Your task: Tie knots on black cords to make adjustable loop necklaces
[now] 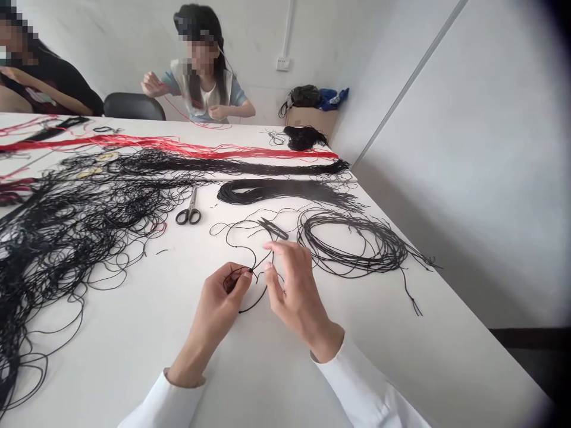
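Observation:
Between thumb and forefinger, my left hand (227,297) pinches a thin black cord (263,295) at a small dark knot. Loops and loose ends of the cord spread out on the white table around it. My right hand (294,291) is just to the right, thumb and forefinger apart, close to the strands; I see nothing gripped in it. Black tweezers (273,229) lie right beyond the right fingertips. A coil of black cords (357,267) rests to the right of that hand.
Black-handled scissors (190,211) lie ahead to the left. A large tangle of black cord (89,238) covers the left side. Farther back are a black cord bundle (276,190) and long red cords (223,148). Across the table, a person (200,77) handles red cord; another sits left.

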{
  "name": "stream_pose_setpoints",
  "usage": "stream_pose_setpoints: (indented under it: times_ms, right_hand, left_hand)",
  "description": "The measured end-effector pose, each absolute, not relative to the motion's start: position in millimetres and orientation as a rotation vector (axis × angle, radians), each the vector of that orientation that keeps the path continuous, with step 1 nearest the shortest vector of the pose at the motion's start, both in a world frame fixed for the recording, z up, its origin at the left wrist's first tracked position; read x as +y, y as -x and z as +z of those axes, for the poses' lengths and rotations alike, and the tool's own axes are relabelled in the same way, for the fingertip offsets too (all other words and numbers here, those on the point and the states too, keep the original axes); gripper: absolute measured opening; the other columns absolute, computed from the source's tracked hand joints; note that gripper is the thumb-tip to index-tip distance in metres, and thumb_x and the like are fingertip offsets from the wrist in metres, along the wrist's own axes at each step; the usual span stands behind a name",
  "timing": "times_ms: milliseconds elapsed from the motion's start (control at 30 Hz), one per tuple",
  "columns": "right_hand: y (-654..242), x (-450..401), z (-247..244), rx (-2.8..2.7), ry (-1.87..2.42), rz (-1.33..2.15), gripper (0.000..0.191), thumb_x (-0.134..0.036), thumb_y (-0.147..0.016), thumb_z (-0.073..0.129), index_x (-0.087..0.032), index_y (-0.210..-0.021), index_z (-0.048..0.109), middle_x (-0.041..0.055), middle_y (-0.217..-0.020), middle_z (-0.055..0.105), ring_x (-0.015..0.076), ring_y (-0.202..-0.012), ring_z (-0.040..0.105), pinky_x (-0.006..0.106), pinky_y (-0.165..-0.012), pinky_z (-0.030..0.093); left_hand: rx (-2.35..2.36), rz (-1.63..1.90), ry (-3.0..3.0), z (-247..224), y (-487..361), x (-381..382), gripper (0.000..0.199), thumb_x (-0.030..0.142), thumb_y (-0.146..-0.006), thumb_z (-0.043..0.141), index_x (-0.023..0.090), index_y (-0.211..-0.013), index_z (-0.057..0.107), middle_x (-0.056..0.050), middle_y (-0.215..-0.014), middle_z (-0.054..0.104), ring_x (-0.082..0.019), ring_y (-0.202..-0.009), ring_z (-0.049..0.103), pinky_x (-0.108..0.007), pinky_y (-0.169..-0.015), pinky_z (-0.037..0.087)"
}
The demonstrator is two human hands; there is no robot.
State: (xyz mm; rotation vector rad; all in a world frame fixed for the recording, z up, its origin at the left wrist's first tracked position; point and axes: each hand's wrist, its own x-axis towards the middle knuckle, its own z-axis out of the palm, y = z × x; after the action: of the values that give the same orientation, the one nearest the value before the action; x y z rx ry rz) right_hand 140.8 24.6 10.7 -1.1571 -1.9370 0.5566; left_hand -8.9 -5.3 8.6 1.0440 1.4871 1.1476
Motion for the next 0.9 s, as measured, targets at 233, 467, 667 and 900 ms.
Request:
stream_pose_setpoints:
  times_ms: [233,467,667,900]
  right_hand:
    - [-150.3,37.6,10.5,-2.226,1.059,0.684,0.015,-0.022,-0.101,0.046,-0.02,-0.099,0.061,0.0084,-0.111,0.066,0.0226,-0.104,0.056,0.041,-0.095,0.046]
    - [-153.9,38.5,8.4,-2.183,1.131,0.946,0.014,-0.019,-0.098,0.049,-0.021,-0.086,0.057,0.0029,-0.084,0.066,0.0187,-0.086,0.056,0.032,-0.077,0.046]
    - [-153.5,37.1,4.1,-2.024,1.218,1.233,0.017,-0.028,-0.098,0.048,-0.021,-0.083,0.053,-0.0005,-0.075,0.061,0.0138,-0.067,0.056,0.026,-0.059,0.039]
    - [-155.3,38.2,1.1,-1.873,1.197,1.405,0.017,-0.034,-0.095,0.052,-0.021,-0.088,0.059,-0.0023,-0.073,0.06,0.0114,-0.062,0.054,0.024,-0.059,0.04]
  left_hand:
    - [1.49,1.035,-1.255,4.4,13.6,-6.3,0.024,0.042,-0.087,0.06,0.019,-0.082,0.063,0.004,-0.061,0.046,-0.012,-0.056,0.034,-0.024,-0.051,0.028]
    - [1.579,0.943,-1.351,1.9,14.7,-3.8,0.024,0.038,-0.085,0.059,0.02,-0.071,0.052,0.006,-0.06,0.037,-0.012,-0.057,0.029,-0.024,-0.052,0.026]
    - [1.619,0.846,-1.339,-1.9,16.0,2.3,0.026,0.033,-0.08,0.062,0.021,-0.065,0.044,0.007,-0.059,0.028,-0.011,-0.056,0.024,-0.024,-0.049,0.022]
    - [1.535,0.865,-1.283,1.9,20.2,4.6,0.018,0.035,-0.08,0.062,0.02,-0.073,0.055,0.006,-0.06,0.033,-0.011,-0.058,0.026,-0.023,-0.051,0.023]
